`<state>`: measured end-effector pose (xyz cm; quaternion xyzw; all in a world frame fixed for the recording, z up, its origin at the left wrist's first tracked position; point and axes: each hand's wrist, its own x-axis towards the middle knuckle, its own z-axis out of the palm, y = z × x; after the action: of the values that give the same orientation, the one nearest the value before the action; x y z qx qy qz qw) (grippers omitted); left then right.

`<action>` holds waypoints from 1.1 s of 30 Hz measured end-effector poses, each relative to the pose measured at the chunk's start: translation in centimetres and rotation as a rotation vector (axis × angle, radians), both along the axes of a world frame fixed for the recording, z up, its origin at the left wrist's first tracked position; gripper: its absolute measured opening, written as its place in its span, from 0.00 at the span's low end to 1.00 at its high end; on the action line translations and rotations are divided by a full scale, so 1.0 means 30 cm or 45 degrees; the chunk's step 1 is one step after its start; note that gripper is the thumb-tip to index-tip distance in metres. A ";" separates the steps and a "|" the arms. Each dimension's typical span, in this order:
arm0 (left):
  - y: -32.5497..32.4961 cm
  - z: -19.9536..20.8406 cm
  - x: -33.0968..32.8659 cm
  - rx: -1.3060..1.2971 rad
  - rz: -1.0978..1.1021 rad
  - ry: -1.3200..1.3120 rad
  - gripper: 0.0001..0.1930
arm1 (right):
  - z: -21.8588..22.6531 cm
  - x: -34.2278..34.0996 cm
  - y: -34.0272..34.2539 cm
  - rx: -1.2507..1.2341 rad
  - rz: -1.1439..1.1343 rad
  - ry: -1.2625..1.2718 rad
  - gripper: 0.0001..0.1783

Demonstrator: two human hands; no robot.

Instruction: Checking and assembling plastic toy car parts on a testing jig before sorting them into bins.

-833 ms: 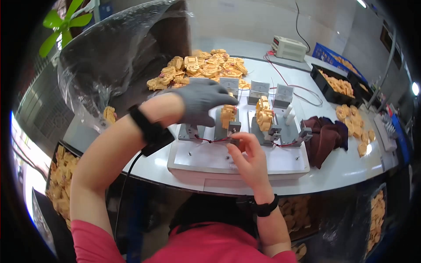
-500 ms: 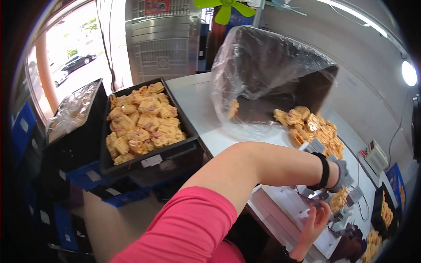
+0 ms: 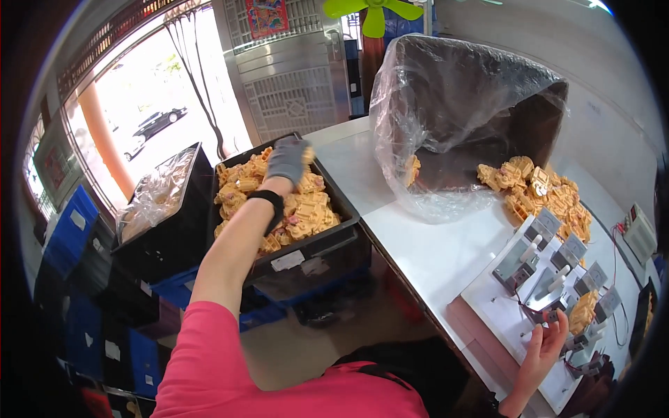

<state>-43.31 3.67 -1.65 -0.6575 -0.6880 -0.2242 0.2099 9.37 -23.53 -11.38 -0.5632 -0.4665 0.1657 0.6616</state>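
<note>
My left hand (image 3: 287,159), in a grey glove with a black wristband, hovers over the far part of a black bin (image 3: 282,261) at the left. A yellow moulded plastic part (image 3: 308,156) shows at its fingers, which look closed on it. Similar yellow parts (image 3: 306,212), some with pinkish pieces, heap up in the bin. My bare right hand (image 3: 543,348) is at the white fixture board (image 3: 498,327), its fingers apart and the fingertips beside a small dark block (image 3: 552,315). Another yellow part (image 3: 583,311) sits in the fixture, just beyond these fingers.
A big dark tub (image 3: 481,90) lined with clear plastic lies on its side on the white table (image 3: 401,237). Loose yellow parts (image 3: 557,205) spill before it. Further right stands a power supply box (image 3: 639,233). A plastic-covered black bin (image 3: 160,209) flanks the left one.
My left hand has swung from the fixture to the bin at the left, carrying a yellow part. My right hand stays by the fixture. The view has shifted.
</note>
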 end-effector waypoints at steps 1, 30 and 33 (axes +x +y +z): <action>0.017 -0.033 -0.129 -0.050 0.073 0.020 0.24 | -0.003 -0.005 0.007 0.000 -0.005 0.005 0.28; -0.475 -0.493 1.001 -0.652 -1.369 -1.101 0.22 | 0.093 0.124 -0.269 -0.648 -0.530 -0.724 0.06; -0.466 -0.549 0.954 -0.645 -1.288 -1.184 0.24 | 0.078 0.158 -0.231 -0.602 -0.337 -0.855 0.08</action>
<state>-14.69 -10.32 -18.12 -0.7599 -0.3491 -0.3839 -0.3915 14.10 -30.46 -9.04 -0.7770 -0.5288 -0.0106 0.3415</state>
